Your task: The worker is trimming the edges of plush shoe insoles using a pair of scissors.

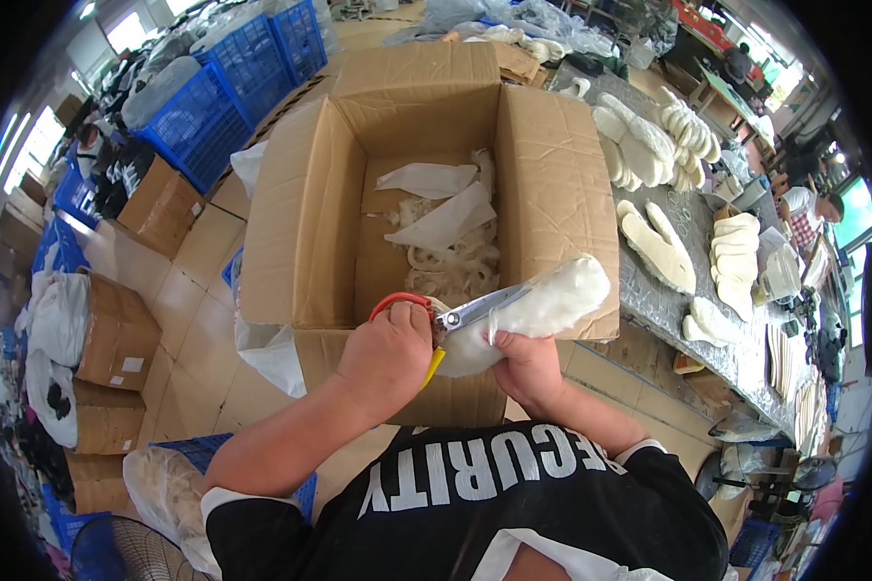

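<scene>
My left hand (393, 347) is closed around the red and yellow handles of a pair of scissors (477, 308). Their metal blades point right and lie along the edge of a fluffy white insole (564, 298). My right hand (531, 370) grips that insole near its middle, with the thumb on top. Both hands are above the near edge of a large open cardboard box (552, 184). Inside it lie white sheet scraps (446, 221) and curly fleece trimmings (455, 276).
On the right, a long grey table (639, 290) carries several stacks of white insoles (639, 140) and a loose pair (657, 247). Blue crates (199, 121) and cardboard boxes (116, 334) line the left. A fan (126, 550) stands at lower left. Another person (804, 213) is at far right.
</scene>
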Demonstrator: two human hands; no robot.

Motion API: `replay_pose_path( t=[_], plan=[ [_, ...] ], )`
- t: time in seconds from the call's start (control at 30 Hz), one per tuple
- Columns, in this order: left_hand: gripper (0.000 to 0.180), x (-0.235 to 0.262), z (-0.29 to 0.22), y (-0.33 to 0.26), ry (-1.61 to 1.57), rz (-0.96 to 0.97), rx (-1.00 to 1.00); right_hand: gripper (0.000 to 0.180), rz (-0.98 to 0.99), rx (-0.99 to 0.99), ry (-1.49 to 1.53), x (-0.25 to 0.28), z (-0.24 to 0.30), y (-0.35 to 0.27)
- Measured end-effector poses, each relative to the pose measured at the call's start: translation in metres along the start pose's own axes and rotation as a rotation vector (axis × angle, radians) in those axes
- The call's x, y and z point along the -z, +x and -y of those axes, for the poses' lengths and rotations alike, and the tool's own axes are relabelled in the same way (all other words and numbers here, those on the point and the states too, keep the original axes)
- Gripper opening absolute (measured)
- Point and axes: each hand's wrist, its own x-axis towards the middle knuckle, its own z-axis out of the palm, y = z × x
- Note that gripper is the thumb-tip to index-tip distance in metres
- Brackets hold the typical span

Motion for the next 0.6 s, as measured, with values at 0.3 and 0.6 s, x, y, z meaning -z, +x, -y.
replay_pose_path(
  t=[0.3, 0.6],
  plan=[
    [0.024, 0.026, 0.039, 0.021, -0.102, 0.302, 0.450, 0.036, -0.081, -0.041, 0.068, -0.005, 0.016, 0.020],
    [0.027, -0.011, 0.020, 0.075, -0.745, -0.248, 0.209, 0.043, -0.202, 0.238, -0.037, -0.027, 0.003, 0.085]
  ],
)
